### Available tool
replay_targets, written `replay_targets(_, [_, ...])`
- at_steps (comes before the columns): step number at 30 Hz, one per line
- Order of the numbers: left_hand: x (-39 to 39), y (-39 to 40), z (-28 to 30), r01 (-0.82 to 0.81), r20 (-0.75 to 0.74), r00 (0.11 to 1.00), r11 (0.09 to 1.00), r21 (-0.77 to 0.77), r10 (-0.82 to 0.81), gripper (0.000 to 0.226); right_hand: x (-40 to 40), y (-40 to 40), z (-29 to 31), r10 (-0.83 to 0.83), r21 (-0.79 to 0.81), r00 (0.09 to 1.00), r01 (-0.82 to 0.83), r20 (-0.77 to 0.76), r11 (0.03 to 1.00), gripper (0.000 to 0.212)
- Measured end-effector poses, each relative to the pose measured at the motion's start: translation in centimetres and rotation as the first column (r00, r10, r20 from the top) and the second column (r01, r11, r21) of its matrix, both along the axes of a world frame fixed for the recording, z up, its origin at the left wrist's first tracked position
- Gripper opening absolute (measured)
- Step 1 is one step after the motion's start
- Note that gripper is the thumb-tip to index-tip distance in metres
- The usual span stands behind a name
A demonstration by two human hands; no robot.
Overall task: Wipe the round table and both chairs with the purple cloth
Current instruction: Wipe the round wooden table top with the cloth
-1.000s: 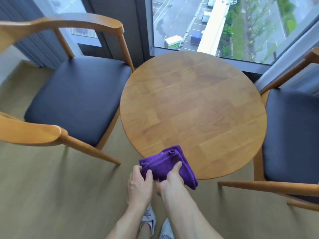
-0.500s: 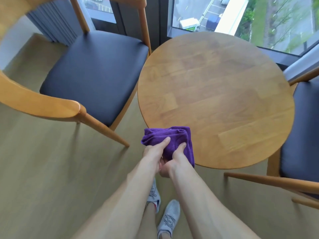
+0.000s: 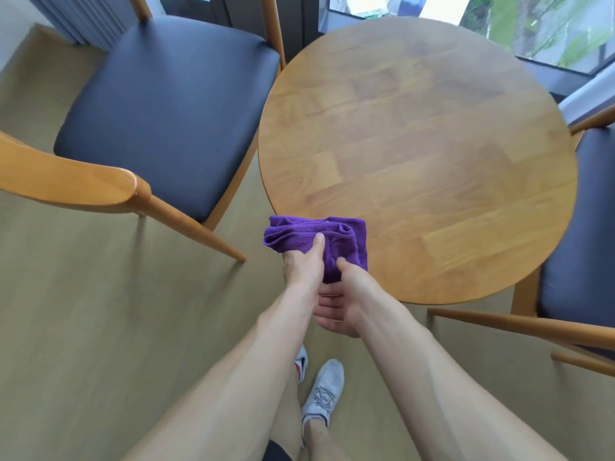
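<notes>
Since the earlier frames both hands have carried the bundle forward, so it now sits over the near rim of the table instead of short of it, and the head has tipped lower and closer

Head view: the purple cloth [image 3: 319,242] is bunched into thick folds, soft and plush-looking, with a stitched hem along its far side. The left hand [image 3: 304,266] grips it from the left, thumb laid on top; the right hand [image 3: 339,299] curls round its near edge from beneath. The round table [image 3: 432,144], warm wooden blocks, lies between the left chair [image 3: 166,104] and the right chair [image 3: 579,227], both dark-seated. To wipe well, I judge the cloth wants flattening into a pad under one palm, then overlapping strokes from the far edge toward the body
</notes>
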State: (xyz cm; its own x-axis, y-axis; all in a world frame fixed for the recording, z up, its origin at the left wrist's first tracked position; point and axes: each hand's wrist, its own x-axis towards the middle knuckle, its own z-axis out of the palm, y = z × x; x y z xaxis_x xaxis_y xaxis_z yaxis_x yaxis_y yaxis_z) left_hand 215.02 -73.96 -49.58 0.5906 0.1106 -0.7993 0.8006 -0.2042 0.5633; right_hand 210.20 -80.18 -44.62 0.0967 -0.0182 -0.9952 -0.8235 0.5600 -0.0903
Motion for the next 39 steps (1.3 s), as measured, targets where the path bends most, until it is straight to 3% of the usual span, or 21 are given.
replay_targets(3, [0.8,0.3,-0.4,-0.014,0.082,0.997,1.000,-0.008,0.015,0.082,0.7,-1.1,0.9,0.195,-0.091,0.977,-0.188,0.083,0.978,0.052])
replay_targets(6, [2.4,0.6,-0.3,0.006,0.158,0.987,1.000,0.008,-0.008,0.064,2.2,-2.2,1.1,0.218,-0.405,0.964,-0.140,0.152,0.904,0.039])
replay_targets(8, [4.2,1.1,-0.7,0.045,0.207,0.977,0.997,0.058,-0.056,0.056,3.6,-3.3,0.5,0.303,-0.680,0.931,-0.089,0.203,0.728,0.032])
replay_targets(11, [7.7,1.8,-0.9,0.115,0.269,0.952,0.984,0.134,-0.148,0.057,6.2,-5.1,-0.8,0.510,-0.942,0.852,-0.066,0.117,0.328,0.012])
replay_targets(13, [10.4,2.0,-1.0,0.159,0.313,0.926,0.970,0.185,-0.211,0.055,8.0,-6.3,-2.3,0.601,-0.993,0.798,-0.026,0.048,0.114,0.018])
replay_targets(14, [11.8,1.9,-1.0,0.177,0.342,0.908,0.961,0.210,-0.242,0.054,8.9,-6.9,-3.1,0.626,-0.998,0.780,-0.013,0.023,0.054,0.026])
replay_targets(21, [20.8,0.6,-0.9,0.316,0.334,0.834,0.877,0.362,-0.439,0.048,14.2,-12.1,-6.7,0.732,-0.966,0.640,-0.069,-0.236,-0.251,0.063])
replay_targets(31, [30.5,-3.8,-0.9,0.467,0.330,0.640,0.693,0.549,-0.694,0.056,16.1,-12.9,-8.4,0.681,-0.912,0.609,-0.218,-0.406,-0.348,0.068])
replay_targets(34, [32.4,-4.8,-0.9,0.478,0.380,0.611,0.706,0.523,-0.695,0.051,16.1,-12.8,-8.3,0.668,-0.902,0.610,-0.232,-0.426,-0.364,0.069])
replay_targets(39, [31.2,-3.3,-1.4,0.478,0.395,0.659,0.763,0.436,-0.639,0.046,16.1,-12.6,-8.1,0.662,-0.896,0.607,-0.244,-0.440,-0.372,0.068])
